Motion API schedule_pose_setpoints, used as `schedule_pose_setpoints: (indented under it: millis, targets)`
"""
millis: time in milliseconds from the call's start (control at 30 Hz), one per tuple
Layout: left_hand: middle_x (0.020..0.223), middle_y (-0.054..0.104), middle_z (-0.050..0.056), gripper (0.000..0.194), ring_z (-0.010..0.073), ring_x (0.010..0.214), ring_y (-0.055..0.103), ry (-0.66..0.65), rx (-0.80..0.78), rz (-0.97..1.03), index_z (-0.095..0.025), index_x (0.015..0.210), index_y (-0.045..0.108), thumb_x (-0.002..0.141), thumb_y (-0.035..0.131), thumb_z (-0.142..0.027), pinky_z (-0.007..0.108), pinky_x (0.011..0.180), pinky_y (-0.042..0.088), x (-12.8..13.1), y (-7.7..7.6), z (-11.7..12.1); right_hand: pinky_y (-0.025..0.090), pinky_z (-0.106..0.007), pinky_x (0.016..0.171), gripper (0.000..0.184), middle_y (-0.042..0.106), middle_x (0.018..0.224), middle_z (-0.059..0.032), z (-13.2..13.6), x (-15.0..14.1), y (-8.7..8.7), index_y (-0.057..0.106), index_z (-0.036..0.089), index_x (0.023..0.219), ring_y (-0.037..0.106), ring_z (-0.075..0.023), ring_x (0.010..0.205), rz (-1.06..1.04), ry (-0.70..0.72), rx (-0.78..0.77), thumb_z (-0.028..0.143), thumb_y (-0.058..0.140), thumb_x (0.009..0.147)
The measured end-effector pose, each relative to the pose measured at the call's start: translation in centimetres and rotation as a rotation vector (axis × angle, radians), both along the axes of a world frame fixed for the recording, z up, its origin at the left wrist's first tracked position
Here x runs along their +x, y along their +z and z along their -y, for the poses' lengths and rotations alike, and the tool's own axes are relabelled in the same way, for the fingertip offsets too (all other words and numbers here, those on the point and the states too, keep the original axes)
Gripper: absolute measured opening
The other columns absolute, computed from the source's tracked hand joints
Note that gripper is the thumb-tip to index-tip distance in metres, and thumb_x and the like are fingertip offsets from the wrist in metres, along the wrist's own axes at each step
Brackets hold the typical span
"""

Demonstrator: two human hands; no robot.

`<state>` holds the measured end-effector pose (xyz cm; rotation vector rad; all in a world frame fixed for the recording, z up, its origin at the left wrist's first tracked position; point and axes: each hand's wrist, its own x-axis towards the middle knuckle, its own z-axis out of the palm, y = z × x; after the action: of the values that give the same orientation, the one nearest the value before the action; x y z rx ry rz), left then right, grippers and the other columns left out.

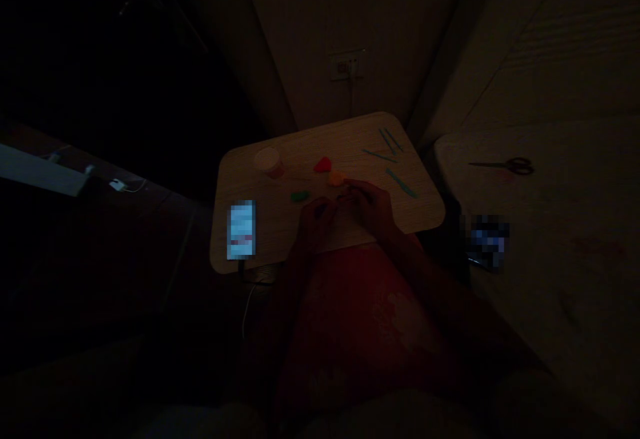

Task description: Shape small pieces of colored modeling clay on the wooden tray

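Toward the middle of the table's (280, 239) near edge, my two hands work close together, fingertips almost meeting. My left hand (315, 220) is curled, and my right hand (371, 204) bends with its forefinger stretched forward; a small dark bit (343, 197) shows between them, but it is too dim for me to tell whether I grip it.

Just beyond that forefinger sits the orange lump (337, 178), about midway across the table; I cannot tell whether I touch it. I judge it light and soft, like modelling clay, easily dented, so I'd take it by its sides with loose fingertips. The red lump (323, 165) behind it and the green lump (300, 196) to its left look just as yielding.

Farther out, a tub (270, 162) stands near the far left corner, a lit phone (241, 230) lies by the near left corner, thin blue sticks (380, 156) lie toward the far right corner, and a flat blue tool (401, 183) lies by the right edge.
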<state>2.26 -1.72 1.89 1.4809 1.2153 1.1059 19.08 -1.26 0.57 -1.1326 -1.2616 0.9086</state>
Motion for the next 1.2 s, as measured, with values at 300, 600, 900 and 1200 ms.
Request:
schedule_pose_setpoints:
  millis: [300,600,900,1200]
  targets:
    - [0.062,0.05,-0.002,0.03,0.0108,0.058,0.044,0.013,-0.003,0.015,-0.018,0.066,0.058,0.086,0.067,-0.039,0.023,0.052,0.035,0.04,-0.15,0.05,0.062,-0.032,0.074,0.013,0.08,0.09,-0.0062,-0.05,-0.23,0.05,0.075,0.022,0.09,0.077,-0.0205,0.082,-0.073,-0.031,-0.06,0.032,0.072,0.082]
    - [0.059,0.049,-0.003,0.029,0.0107,0.057,0.043,0.015,-0.005,0.001,-0.018,0.064,0.057,0.085,0.066,-0.037,0.024,0.054,0.034,-0.05,-0.14,-0.09,0.053,-0.026,0.054,0.02,0.073,0.071,-0.0018,-0.05,-0.46,-0.2,0.07,0.021,0.077,0.068,-0.0163,0.061,-0.098,-0.095,-0.11,0.036,0.082,0.072]
    - [0.062,0.048,-0.003,0.03,0.0105,0.059,0.042,-0.001,-0.002,0.001,-0.018,0.064,0.056,0.086,0.065,-0.038,0.024,0.056,0.034,0.11,0.3,0.1,0.046,-0.028,0.056,0.026,0.063,0.06,0.0007,0.25,-0.02,0.53,0.069,0.021,0.07,0.056,-0.0138,0.054,-0.005,-0.019,-0.025,0.038,0.065,0.09]
    - [0.061,0.048,-0.003,0.032,0.0107,0.059,0.042,0.005,0.012,-0.01,-0.018,0.064,0.055,0.085,0.065,-0.039,0.024,0.054,0.032,0.05,0.23,0.0,0.036,-0.029,0.062,0.042,0.04,0.06,0.0042,-0.07,0.13,0.3,0.043,0.023,0.062,0.039,-0.0128,0.059,0.017,-0.096,0.076,0.046,0.052,0.097]
